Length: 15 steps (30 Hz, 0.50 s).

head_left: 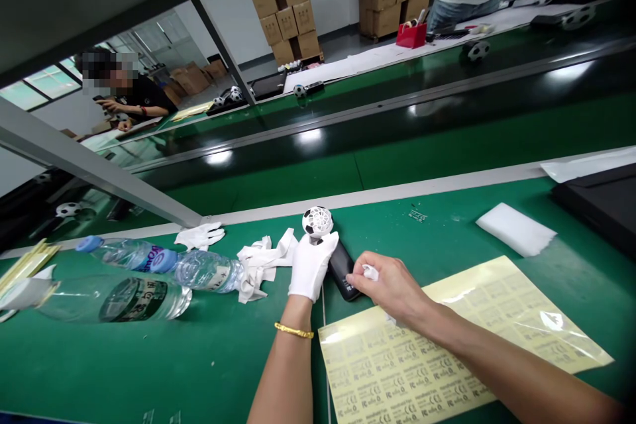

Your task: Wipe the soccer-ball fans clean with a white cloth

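Observation:
My left hand [312,264], in a white glove, is closed around a small hand-held fan [342,270] with a black handle and a white football-patterned head [317,222]. The fan lies low over the green table. My bare right hand [390,286] pinches a small white piece at the lower end of the black handle. Just below my right wrist lies a yellow sheet of printed labels [447,344] under clear film.
Two clear water bottles [163,265] lie on their sides at the left beside loose white gloves [258,258]. A white foam pad [515,228] and a black tray [603,202] sit at the right. Beyond a conveyor, people work by stacked cartons [288,6].

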Available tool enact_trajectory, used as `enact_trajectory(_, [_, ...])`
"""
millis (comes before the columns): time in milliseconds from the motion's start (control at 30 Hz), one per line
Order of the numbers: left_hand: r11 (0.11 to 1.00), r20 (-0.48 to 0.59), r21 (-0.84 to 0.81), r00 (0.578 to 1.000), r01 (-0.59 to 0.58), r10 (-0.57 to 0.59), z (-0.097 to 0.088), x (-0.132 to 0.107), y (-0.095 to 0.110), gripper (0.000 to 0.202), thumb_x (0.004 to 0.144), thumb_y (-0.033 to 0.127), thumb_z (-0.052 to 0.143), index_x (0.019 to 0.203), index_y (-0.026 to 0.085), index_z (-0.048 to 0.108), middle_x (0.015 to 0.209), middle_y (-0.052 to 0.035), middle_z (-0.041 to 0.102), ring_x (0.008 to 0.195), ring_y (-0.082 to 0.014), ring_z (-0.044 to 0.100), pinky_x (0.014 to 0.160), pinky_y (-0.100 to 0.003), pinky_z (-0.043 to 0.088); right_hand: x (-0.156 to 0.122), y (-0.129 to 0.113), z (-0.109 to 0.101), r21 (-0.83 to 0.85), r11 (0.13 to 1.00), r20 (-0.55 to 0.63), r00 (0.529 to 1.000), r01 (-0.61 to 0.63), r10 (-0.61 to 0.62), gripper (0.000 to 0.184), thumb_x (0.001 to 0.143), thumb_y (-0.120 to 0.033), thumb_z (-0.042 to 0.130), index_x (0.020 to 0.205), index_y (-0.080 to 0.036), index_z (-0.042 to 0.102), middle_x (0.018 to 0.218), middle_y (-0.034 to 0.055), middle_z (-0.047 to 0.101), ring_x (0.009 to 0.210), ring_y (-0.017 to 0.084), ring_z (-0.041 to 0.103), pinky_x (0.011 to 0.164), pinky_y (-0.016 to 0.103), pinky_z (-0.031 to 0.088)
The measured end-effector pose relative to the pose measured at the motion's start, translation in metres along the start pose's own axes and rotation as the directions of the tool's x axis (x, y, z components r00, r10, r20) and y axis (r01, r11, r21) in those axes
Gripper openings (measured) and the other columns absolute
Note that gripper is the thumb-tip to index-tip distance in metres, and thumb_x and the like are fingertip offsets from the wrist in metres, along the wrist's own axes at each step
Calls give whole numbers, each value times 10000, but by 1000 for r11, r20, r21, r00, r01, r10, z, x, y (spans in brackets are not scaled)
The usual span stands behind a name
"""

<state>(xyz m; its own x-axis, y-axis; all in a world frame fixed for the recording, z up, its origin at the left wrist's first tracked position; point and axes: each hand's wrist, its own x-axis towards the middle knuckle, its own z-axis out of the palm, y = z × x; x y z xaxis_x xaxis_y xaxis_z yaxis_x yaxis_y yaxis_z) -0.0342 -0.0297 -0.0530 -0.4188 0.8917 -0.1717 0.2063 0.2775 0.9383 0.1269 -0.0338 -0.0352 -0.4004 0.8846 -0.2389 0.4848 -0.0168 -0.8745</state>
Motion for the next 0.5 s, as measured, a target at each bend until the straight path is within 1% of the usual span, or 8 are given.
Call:
enact_trajectory(367, [1000, -2, -9, 1000, 5, -5, 1, -1, 3, 320, 717, 390, 672, 882, 120, 621, 811, -52, 638, 711, -142, 534, 646, -251, 421, 0, 1, 1, -6, 1000, 5, 1000, 15, -15, 142, 760, -316, 570, 655, -220, 573, 632, -27, 598, 602, 143, 507, 521, 238, 336])
enact_trajectory(500, [1000, 7, -21, 1000, 4, -4, 1, -1, 3, 329, 726, 396, 669, 901, 121, 623, 840, -55, 641, 723, -138, 537, 652, -246, 423, 1, 3, 2, -20, 999, 6, 999, 33, -33, 144, 762, -307, 571, 650, -217, 564, 605, -35, 581, 584, 137, 493, 517, 236, 326])
